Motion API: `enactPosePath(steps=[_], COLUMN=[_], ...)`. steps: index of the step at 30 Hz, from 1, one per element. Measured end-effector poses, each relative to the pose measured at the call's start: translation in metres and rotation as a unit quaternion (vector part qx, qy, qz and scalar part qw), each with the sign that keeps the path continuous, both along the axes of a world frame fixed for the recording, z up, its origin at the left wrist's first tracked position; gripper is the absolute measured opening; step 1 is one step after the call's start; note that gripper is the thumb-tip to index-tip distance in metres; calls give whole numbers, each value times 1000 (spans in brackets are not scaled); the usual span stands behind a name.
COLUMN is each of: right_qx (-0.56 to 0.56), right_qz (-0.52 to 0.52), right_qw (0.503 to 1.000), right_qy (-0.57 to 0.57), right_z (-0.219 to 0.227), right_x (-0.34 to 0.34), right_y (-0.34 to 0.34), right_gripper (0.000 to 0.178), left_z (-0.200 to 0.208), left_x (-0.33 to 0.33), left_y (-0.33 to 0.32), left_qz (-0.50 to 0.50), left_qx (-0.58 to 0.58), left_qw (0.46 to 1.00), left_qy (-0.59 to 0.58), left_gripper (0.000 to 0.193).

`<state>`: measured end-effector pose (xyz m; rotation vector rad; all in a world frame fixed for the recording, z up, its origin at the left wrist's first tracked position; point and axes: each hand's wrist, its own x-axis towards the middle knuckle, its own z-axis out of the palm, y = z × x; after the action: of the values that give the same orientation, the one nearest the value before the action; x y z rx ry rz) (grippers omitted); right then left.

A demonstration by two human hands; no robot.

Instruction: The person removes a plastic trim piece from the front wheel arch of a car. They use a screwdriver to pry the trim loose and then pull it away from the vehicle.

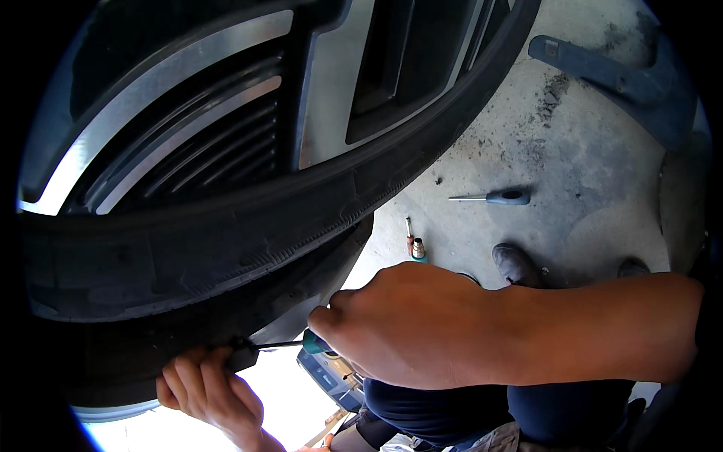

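Observation:
In my right hand (407, 324) is a screwdriver (316, 343) with a teal handle; my fingers are wrapped round it. Its thin shaft runs left to a small black piece (242, 355) on the lower edge of a dark wheel-arch panel (135, 358). The tip is hidden there. My left hand (203, 388) is closed on that edge beside the black piece, fingertips curled against it; how far they reach behind is hidden. Just above both hands is a car wheel's tyre (226, 248), with a black and silver rim (324, 90).
On the concrete floor lie a screwdriver with a dark blue handle (508, 196), a small red-handled tool (410, 239) and a teal tool with a metal nozzle (419, 250). A dark curved plastic panel (640, 87) rests at the upper right. A boot (516, 264) stands beyond my right forearm.

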<state>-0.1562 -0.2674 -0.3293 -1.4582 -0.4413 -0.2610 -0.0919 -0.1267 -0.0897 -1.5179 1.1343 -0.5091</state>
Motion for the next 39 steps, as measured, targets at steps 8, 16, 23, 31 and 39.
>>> enactPosePath(steps=[8, 16, 23, 31, 39], right_qx=[-56, -69, -18, -93, -103], right_qz=[-12, -2, 60, 140, 198], right_qw=[998, 997, 998, 986, 973], right_qy=[-13, -38, 17, 26, 53], right_z=[-27, -27, -13, -14, -4], right_x=[28, 24, -3, 41, 35], right_y=[15, 22, 30, 22, 14], right_gripper=[30, 39, 41, 39, 48], left_z=[-5, -7, 0, 5, 93], left_x=[2, -2, 4, 21, 39], left_y=[-2, -1, 1, -3, 29], left_qz=[11, 16, 8, -12, -261], left_qx=[-5, -12, -8, -3, -258], left_qw=[1000, 999, 1000, 999, 929], left_qy=[-19, -37, -4, 32, -44], left_gripper=[37, 42, 38, 25, 33])
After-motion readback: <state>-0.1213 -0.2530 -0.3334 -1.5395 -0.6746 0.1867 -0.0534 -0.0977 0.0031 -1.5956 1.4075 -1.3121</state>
